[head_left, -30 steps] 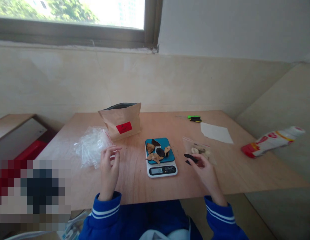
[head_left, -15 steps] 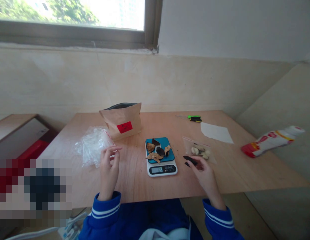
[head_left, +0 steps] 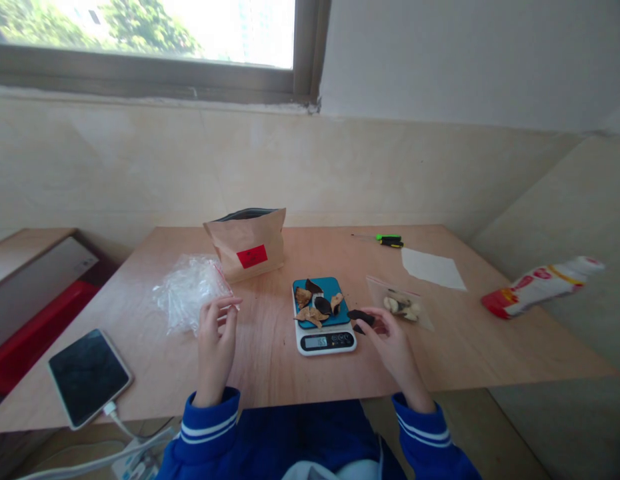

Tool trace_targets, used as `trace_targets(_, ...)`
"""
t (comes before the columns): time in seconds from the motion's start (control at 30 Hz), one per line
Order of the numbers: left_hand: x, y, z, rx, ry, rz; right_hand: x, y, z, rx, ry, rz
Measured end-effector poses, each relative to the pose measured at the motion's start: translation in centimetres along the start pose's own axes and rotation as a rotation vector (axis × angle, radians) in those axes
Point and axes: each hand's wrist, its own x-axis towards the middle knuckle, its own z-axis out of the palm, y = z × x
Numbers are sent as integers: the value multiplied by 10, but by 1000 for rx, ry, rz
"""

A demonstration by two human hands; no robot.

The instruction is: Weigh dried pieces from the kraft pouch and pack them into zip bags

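Note:
A digital kitchen scale (head_left: 327,343) with a blue platform stands in front of me, its display reading about 165. Several dried brown and black pieces (head_left: 311,315) lie on the platform; their exact kind is unclear. Beside the scale's right edge, my right hand (head_left: 390,337) pinches dark dried pieces (head_left: 361,318) between thumb and fingers. My left hand (head_left: 217,337) is held over the table left of the scale, fingers loosely bent and apart, with nothing in it. It is nearest to a heap of clear plastic bags (head_left: 187,293).
A brown paper pouch (head_left: 247,243) with a red label stands open behind the scale. To the right are a zip bag of pale pieces (head_left: 403,308), white paper (head_left: 433,268), screwdrivers (head_left: 389,239) and a bottle (head_left: 540,287). A plugged-in tablet (head_left: 90,378) lies at left.
My right hand has moved left toward the scale with the dark pieces in it. The left hand has stayed nearly still, and the display reading looks the same.

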Motion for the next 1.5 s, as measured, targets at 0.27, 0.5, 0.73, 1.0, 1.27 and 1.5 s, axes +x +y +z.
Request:
trace_targets(0.27, -2, -7, -6, -33, -7, -41, 88, -121, 43, 12, -268, -407)
trace_targets(0.5, -8, -17, -18, -67, -15, -64, 179, -203, 124, 46, -421, -687)
trace_targets(0.73, -7, -23, -26, -66, 8, -89, 181, -194, 142, -178, -474, -853)
trace_targets(1.0, -9, -27, -22, -65, -32, -87, 166, -138, 71, -325, -391, -571)
trace_targets(1.27, -8, -23, -12, -53, -76, -59, 133, -59, 59, -723, -728, -343)
trace_targets(1.5, -3, -20, -24, 9, -40, -55, 133, -47, 62, -794, -650, -339)
